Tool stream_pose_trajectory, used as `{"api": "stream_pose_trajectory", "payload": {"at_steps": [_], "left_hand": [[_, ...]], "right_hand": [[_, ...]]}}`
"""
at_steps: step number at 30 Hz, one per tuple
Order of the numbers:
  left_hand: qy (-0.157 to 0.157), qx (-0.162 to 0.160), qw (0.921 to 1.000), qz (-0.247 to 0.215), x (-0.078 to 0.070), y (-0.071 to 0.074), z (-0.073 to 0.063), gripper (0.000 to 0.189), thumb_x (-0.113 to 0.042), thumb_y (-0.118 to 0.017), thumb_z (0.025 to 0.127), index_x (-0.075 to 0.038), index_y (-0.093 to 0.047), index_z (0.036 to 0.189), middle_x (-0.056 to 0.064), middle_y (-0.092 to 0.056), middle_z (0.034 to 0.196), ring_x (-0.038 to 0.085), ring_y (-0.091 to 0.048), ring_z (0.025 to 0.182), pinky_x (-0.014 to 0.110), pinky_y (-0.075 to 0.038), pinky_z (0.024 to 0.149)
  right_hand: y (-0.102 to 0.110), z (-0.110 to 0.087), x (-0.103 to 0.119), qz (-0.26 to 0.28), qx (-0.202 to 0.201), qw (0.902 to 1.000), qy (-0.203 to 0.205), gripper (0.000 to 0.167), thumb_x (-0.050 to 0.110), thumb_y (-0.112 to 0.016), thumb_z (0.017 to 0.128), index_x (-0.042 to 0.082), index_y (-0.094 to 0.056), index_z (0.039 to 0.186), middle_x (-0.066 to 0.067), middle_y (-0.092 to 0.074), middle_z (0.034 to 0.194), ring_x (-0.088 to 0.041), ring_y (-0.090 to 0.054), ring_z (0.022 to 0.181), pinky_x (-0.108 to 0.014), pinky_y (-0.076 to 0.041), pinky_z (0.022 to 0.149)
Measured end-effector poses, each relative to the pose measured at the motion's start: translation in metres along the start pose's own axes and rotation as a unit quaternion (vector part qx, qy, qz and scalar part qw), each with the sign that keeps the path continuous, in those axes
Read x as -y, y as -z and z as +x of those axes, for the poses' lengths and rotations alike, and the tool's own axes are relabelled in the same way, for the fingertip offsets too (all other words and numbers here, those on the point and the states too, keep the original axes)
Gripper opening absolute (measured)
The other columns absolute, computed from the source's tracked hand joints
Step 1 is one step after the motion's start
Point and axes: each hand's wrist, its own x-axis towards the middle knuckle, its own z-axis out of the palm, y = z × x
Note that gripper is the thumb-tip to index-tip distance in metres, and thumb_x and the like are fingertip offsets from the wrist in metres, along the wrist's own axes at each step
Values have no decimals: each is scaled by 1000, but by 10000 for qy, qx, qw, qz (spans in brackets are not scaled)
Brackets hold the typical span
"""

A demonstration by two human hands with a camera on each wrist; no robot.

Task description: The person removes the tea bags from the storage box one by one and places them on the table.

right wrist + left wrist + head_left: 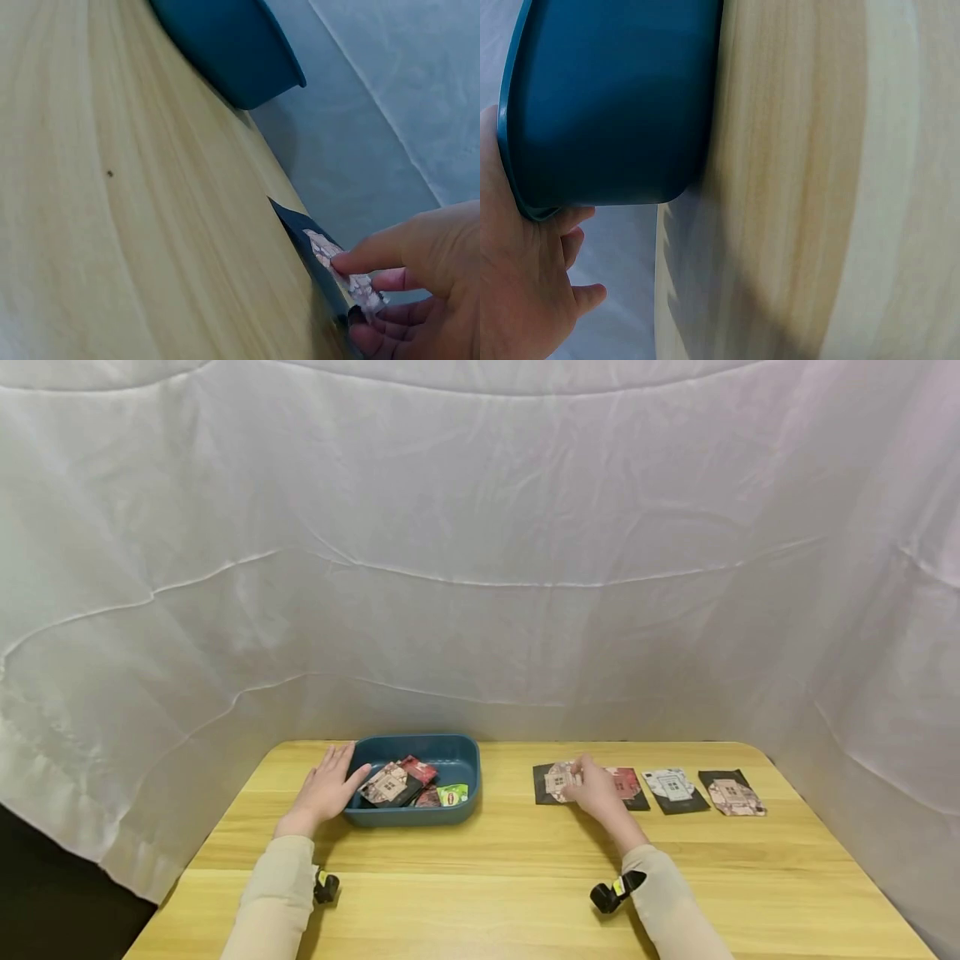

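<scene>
My left hand rests against the left end of a blue plastic basin, its fingers fairly straight along the outside and the thumb at the rim. Several tea sachets lie in the basin, among them a black one with a beige label, a red one and a green one. To the right, my right hand pinches the right edge of a black and pale-pink tea sachet. In the right wrist view this sachet is tilted close to the table's far edge.
Right of my right hand lie a red and black sachet, partly covered by the hand, a white and black sachet and a black and beige sachet. They form a row on the wooden table. A grey-white curtain hangs behind.
</scene>
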Motion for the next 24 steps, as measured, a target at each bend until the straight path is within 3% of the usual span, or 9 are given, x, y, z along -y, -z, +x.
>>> {"api": "stream_pose_trajectory", "payload": {"at_steps": [7, 14, 18, 24], "left_hand": [[6, 2, 10000, -13, 0, 0, 0, 79, -59, -26, 102, -7, -9, 158, 24, -15, 162, 44, -3, 150, 71, -9, 114], [13, -19, 10000, 43, 1, -1, 0, 76, -55, -29, 103, -6, -11, 157, 24, -15, 161, 44, -5, 150, 71, -10, 114], [19, -18, 10000, 19, 1, 0, 0, 75, -53, -30, 103, -6, -10, 157, 24, -15, 161, 44, -4, 150, 71, -10, 114], [17, 6, 10000, 77, 0, 1, 0, 77, -58, -27, 102, -6, -9, 158, 24, -15, 162, 44, -4, 150, 71, -9, 114]], "right_hand": [[-3, -4, 3, -630, -325, 9963, 483, 28, 11, -71, 77, -1, -53, 95, -12, -55, 78, -24, -49, 71, -35, -42, 62], [-3, -3, 4, -711, -174, 9972, 145, 31, 16, -75, 79, 1, -55, 98, -10, -52, 83, -25, -49, 79, -37, -43, 66], [-1, -3, 7, -650, -158, 9977, 74, 34, 16, -74, 80, 0, -57, 104, -15, -55, 94, -26, -52, 83, -38, -47, 68], [2, -7, 21, -612, -371, 9967, 376, 40, 18, -72, 84, -2, -58, 116, -25, -59, 119, -36, -59, 102, -51, -52, 85]]}}
